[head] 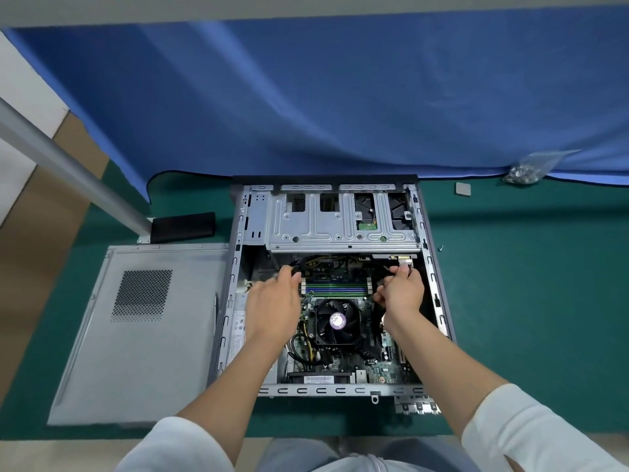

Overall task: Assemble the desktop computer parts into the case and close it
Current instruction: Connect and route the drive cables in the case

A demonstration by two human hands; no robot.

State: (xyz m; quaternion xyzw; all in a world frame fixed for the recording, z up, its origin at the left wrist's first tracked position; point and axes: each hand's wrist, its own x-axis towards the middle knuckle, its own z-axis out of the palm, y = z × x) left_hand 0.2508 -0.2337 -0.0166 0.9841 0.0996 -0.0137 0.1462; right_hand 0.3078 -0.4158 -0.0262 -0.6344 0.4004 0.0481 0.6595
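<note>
An open desktop case point(439, 287) lies flat on the green table, its motherboard point(384, 369) and round CPU fan point(335, 321) exposed. A metal drive cage point(326, 226) spans the far end of the case. My left hand point(272, 301) reaches in on the left and grips a black cable bundle point(297, 264) just below the cage. My right hand point(400, 289) is on the right side, its fingers curled round a black cable with small connectors point(406, 265). The grey side panel point(143, 328) lies flat to the left of the case.
A blue cloth point(323, 97) covers the far half of the table. On it at right sits a clear bag of screws point(526, 172), with a small grey square part point(463, 189) nearby. A loose screw point(441, 247) lies right of the case. A black block point(183, 226) sits by a metal post point(68, 165).
</note>
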